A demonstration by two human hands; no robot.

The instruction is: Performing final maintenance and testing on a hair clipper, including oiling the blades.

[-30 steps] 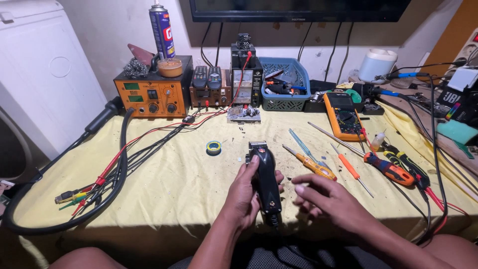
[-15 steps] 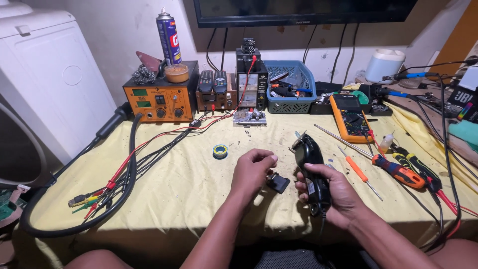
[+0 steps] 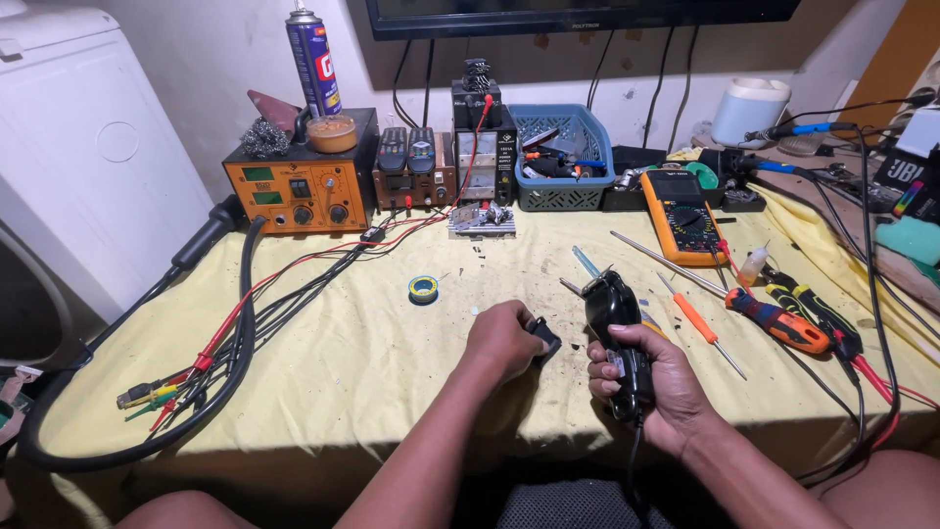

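the surface (image 3: 372, 392) is covered in pale yellow cloth, speckled with dark crumbs. the clipper (image 3: 619, 338) in the right hand (image 3: 651, 387) is glossy black, and the small part (image 3: 544, 340) under the left hand (image 3: 504, 343) is black too. the solder reel (image 3: 423, 288) is yellow with a blue ring. the station box (image 3: 299, 186) is orange, the multimeter (image 3: 682, 216) orange and dark grey, the basket (image 3: 563, 157) blue mesh, the spray can (image 3: 313, 59) blue and red, and the screwdriver (image 3: 778, 321) orange and black.

Two bare forearms reaching forward from the bottom edge, left hand (image 3: 504, 341) knuckles up, fingers curled closed around a small black part (image 3: 543, 340), right hand (image 3: 654, 384) just beside it, fingers wrapped around a black hair clipper (image 3: 617, 328), wrist slightly bent
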